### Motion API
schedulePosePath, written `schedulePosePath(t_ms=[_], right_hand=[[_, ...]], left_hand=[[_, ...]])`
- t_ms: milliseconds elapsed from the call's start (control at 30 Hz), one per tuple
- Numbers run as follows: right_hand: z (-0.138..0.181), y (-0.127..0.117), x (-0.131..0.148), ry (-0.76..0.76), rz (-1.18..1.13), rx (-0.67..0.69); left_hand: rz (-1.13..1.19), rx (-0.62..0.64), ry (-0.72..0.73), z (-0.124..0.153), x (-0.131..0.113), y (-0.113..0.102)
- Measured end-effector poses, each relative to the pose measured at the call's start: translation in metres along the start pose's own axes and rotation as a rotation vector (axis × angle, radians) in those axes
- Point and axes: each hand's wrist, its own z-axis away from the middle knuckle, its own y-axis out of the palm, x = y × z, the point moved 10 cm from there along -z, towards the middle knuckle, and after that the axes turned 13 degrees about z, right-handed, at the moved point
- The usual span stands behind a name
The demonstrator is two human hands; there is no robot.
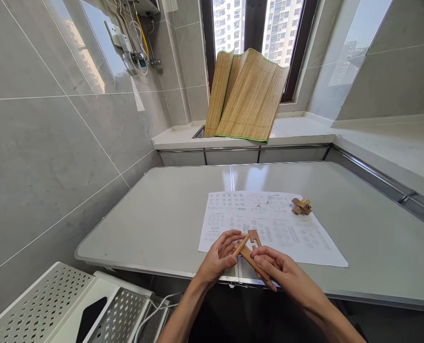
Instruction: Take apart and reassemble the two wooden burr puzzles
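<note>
Both my hands meet over the near edge of the grey folding table (pixel 162 214), holding notched wooden puzzle sticks (pixel 248 247) crossed against each other. My left hand (pixel 219 257) pinches one stick from the left. My right hand (pixel 281 271) grips a longer stick that runs under its fingers toward me. Just beyond the hands lies a white instruction sheet (pixel 269 224) printed with small diagrams. An assembled wooden burr puzzle (pixel 301 206) sits on the sheet's far right corner, well away from both hands.
A folded bamboo mat (pixel 246 95) leans against the window on the white counter (pixel 305 128) behind the table. Tiled wall stands to the left. A white perforated metal rack (pixel 55 305) and cables sit at lower left below the table's edge.
</note>
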Motion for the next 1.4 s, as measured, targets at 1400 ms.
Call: schedulePosePath(t_ms=[1400], right_hand=[[-0.0041, -0.0026, 0.0039, 0.011, 0.005, -0.069]], left_hand=[[-0.059, 0.042, -0.024, -0.0017, 0.0014, 0.0068]])
